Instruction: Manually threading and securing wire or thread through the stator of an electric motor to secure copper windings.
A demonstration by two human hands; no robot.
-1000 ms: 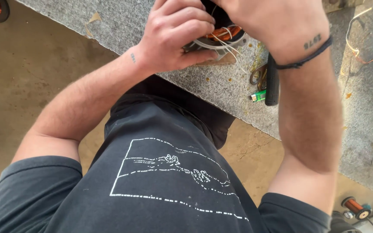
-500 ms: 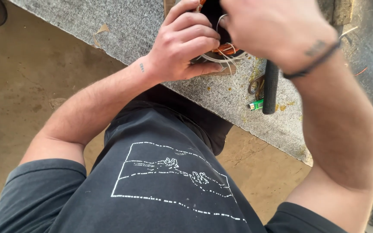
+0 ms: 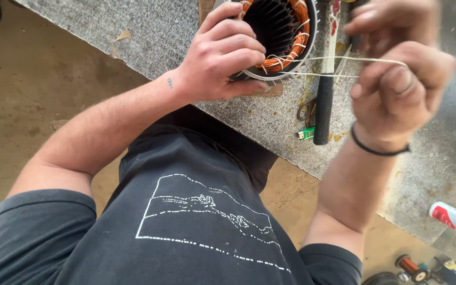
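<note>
A round motor stator (image 3: 283,32) with orange copper windings and a dark slotted core lies on the grey stone bench (image 3: 186,31). My left hand (image 3: 220,55) grips its near rim. A thin white cord (image 3: 339,60) runs taut from the windings to my right hand (image 3: 397,79), which pinches it between the fingers, raised to the right of the stator. A black band circles my right wrist.
A black-handled tool (image 3: 323,105) lies on the bench between my hands, with a small green object (image 3: 306,134) and a metal ring beside it. A red and white tube (image 3: 455,216) sits at the right edge. Small copper wire spools (image 3: 410,265) rest on the floor.
The view has tilted up, showing more of the stator. My right hand has drawn away from the stator to the right, pulling the white cord taut. My left hand stays on the rim.
</note>
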